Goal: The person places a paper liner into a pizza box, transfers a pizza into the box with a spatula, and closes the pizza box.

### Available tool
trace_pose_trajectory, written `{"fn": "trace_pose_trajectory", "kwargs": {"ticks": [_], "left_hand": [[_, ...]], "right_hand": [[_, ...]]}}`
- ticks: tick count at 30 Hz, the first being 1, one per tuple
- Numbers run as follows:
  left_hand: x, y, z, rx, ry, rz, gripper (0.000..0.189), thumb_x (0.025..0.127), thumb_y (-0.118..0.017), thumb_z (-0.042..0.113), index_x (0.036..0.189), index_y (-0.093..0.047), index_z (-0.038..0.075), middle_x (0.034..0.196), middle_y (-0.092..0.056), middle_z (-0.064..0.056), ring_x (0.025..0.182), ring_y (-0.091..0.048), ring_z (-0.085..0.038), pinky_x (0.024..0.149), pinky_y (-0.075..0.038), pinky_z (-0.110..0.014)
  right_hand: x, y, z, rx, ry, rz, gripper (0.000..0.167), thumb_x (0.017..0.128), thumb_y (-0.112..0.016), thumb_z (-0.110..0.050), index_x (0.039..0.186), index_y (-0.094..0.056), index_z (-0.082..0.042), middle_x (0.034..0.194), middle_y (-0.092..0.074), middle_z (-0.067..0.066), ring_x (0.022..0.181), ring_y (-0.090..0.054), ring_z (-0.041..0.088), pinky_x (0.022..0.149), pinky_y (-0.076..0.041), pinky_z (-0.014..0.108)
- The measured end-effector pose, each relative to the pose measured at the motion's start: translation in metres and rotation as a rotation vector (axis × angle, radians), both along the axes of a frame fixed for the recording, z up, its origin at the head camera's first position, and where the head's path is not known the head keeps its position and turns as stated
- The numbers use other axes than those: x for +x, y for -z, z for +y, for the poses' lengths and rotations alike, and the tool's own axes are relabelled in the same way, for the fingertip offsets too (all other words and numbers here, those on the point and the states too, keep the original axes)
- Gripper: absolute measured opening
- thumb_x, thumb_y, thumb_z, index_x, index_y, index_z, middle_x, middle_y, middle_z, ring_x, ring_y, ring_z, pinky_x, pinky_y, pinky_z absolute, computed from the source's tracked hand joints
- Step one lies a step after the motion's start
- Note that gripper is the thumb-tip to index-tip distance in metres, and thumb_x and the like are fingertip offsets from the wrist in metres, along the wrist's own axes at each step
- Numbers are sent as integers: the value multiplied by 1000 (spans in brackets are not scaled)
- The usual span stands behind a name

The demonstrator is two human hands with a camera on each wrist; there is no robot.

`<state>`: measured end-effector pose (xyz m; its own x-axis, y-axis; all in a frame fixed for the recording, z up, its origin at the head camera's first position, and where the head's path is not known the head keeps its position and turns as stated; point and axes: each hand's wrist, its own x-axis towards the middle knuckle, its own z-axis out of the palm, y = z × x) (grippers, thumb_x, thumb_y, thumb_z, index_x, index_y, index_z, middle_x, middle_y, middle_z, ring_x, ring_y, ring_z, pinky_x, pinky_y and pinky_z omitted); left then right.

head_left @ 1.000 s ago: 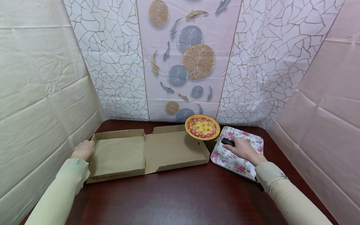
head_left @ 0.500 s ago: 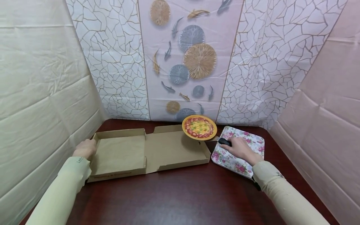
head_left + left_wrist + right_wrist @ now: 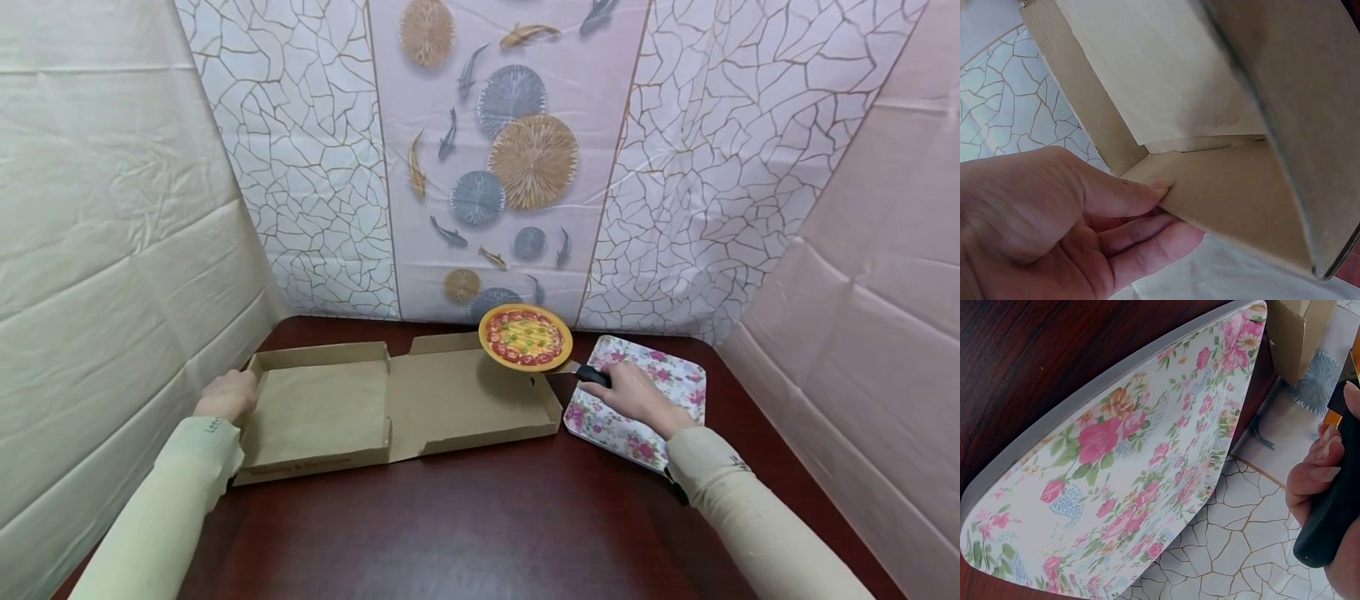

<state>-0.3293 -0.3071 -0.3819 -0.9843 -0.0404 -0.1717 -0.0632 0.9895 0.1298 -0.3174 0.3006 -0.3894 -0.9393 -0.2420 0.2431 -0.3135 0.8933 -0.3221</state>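
Observation:
My left hand point(image 3: 227, 396) pinches the left side wall of an opened cardboard pizza box point(image 3: 322, 408). Thumb and fingers meet on that wall point(image 3: 1235, 200) in the left wrist view. In my right hand point(image 3: 636, 392) is the black handle point(image 3: 1338, 506) of a spatula point(image 3: 592, 376), fingers curled round it. On the spatula rides a round pizza point(image 3: 525, 337) with an orange-yellow rim and red and yellow topping, hiding most of the blade. It hangs above the far right of the box's lid half point(image 3: 457, 387), casting a shadow there.
A white tray or board with pink flowers point(image 3: 615, 429) lies on the dark red-brown table point(image 3: 480, 517) at the right, under my right hand. Brown paper point(image 3: 322, 400) lines the box's left half. Cloth walls point(image 3: 112, 208) enclose the table at the sides and back.
My right hand has moved left with the spatula and pizza, farther over the lid half of the box. My left hand has stayed on the box wall.

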Motion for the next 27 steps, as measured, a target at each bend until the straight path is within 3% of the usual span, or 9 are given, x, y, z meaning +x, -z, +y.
{"fn": "trace_pose_trajectory", "kwargs": {"ticks": [7,27], "left_hand": [[1,-2,-1,-3,11,0,24,88,-43,-2,104,-57,-12,106,-57,-36,95,-59,-51,72,-51,-53],[-1,0,-1,0,11,18,23,86,-44,-3,100,-60,-11,103,-59,-35,91,-61,-49,71,-51,-52]], "right_hand": [[-1,0,-5,-3,-4,-6,38,88,-67,-38,65,-53,-12,56,-50,1,45,-42,12,46,-35,26],[-7,-4,-18,-45,-49,-69,38,89,-66,-40,69,-57,-9,57,-51,1,45,-42,11,46,-37,25]]}}
